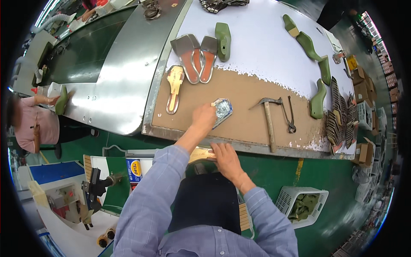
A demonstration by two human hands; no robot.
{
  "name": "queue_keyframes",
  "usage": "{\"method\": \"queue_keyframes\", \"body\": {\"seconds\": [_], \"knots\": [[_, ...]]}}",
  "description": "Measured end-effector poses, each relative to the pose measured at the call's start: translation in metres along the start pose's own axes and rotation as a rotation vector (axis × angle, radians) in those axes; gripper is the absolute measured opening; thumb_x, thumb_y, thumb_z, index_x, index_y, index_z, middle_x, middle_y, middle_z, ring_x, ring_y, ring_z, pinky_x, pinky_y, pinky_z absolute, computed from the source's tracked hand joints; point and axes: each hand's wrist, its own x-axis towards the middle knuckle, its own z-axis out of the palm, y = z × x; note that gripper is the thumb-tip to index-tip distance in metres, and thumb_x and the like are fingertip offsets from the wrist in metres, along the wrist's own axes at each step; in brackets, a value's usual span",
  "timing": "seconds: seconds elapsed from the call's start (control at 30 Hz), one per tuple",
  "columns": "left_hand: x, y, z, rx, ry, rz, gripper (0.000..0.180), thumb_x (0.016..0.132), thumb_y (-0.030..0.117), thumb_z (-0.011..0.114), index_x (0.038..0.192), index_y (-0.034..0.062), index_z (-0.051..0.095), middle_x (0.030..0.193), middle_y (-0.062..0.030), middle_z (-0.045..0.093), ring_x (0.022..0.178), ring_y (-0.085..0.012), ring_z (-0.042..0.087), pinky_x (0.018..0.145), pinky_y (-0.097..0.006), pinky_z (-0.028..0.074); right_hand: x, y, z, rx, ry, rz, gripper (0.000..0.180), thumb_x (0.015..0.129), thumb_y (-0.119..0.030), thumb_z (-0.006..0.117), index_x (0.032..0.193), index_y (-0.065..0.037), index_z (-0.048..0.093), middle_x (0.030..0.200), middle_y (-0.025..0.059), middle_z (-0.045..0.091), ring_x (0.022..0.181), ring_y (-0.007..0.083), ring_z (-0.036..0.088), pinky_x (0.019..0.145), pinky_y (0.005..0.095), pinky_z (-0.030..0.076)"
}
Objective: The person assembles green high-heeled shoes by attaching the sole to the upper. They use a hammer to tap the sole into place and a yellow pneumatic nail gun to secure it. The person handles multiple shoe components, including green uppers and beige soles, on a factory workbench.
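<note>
My left hand [204, 118] is at the near-left edge of a small tray [222, 112] full of shiny metal tacks. Its fingers look pinched together, and what is between them is too small to make out. At the bench's front edge, my right hand [227, 162] grips a cream-and-gold insole [201, 154], fingers over its right end; its underside is hidden. A similar insole [174, 90] lies on the bench to the left. Right of the tray lie a hammer [269, 122] with a wooden handle and a pair of pincers [291, 115].
Several grey-and-orange soles [192, 60] and a green shoe last [222, 42] lie farther back. More green lasts [317, 98] and a stack of dark strips [336, 115] line the right side. A white crate [282, 201] stands on the floor. A co-worker [36, 124] is at the left.
</note>
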Motion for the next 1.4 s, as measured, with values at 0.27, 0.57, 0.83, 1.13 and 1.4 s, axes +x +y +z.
{"method": "queue_keyframes", "body": {"seconds": [0.27, 0.57, 0.83, 1.13, 1.4], "knots": [[0.010, 0.001, 0.013, -0.069, -0.028, -0.068, 0.016, 0.082, 0.021, 0.079, 0.096, 0.0113, 0.080, 0.097, -0.0097, 0.073, 0.091, -0.0318, 0.071, 0.079, -0.045, 0.056, -0.008, 0.001, 0.001, 0.004, 0.010, 0.080, 0.049, 0.085, -0.004, 0.060, 0.134, 0.002, 0.054, 0.113, 0.0143, 0.058, 0.100, 0.0317, 0.056, 0.088, 0.0425, 0.047], [0.008, 0.007, -0.001, -0.152, 0.008, -0.031, 0.009, 0.082, 0.012, 0.065, 0.086, 0.0047, 0.068, 0.083, -0.0152, 0.071, 0.077, -0.0354, 0.069, 0.070, -0.045, 0.054, -0.008, 0.001, -0.001, -0.031, 0.007, 0.078, 0.051, 0.086, -0.007, 0.062, 0.136, 0.003, 0.053, 0.114, 0.0141, 0.058, 0.103, 0.0309, 0.056, 0.090, 0.0421, 0.047], [-0.028, 0.017, -0.039, -0.538, -0.078, 0.052, 0.008, 0.089, 0.006, 0.067, 0.087, -0.0018, 0.065, 0.074, -0.0071, 0.067, 0.067, -0.0137, 0.062, 0.061, -0.031, 0.051, 0.008, -0.004, -0.037, 0.456, 0.265, 0.347, 0.051, 0.096, -0.020, 0.071, 0.138, 0.002, 0.053, 0.124, 0.0165, 0.064, 0.112, 0.0271, 0.063, 0.096, 0.0367, 0.050], [-0.075, 0.041, -0.067, -0.662, -0.142, 0.099, 0.007, 0.092, 0.002, 0.071, 0.096, -0.0022, 0.068, 0.086, -0.0057, 0.069, 0.077, -0.0116, 0.066, 0.069, -0.029, 0.054, 0.037, -0.001, -0.052, 1.302, 0.366, 0.592, 0.019, 0.105, -0.017, 0.064, 0.108, 0.000, 0.069, 0.088, 0.0018, 0.069, 0.083, 0.0092, 0.063, 0.079, 0.0261, 0.053], [-0.095, 0.060, -0.062, -0.785, 0.073, 0.064, 0.015, 0.089, 0.004, 0.077, 0.104, 0.0019, 0.076, 0.086, -0.0109, 0.073, 0.083, -0.0207, 0.073, 0.074, -0.032, 0.057, 0.019, -0.013, -0.045, 1.565, 0.290, 0.701, 0.020, 0.107, -0.021, 0.062, 0.101, -0.004, 0.069, 0.085, -0.0003, 0.066, 0.077, 0.0068, 0.059, 0.070, 0.0234, 0.049]]}}
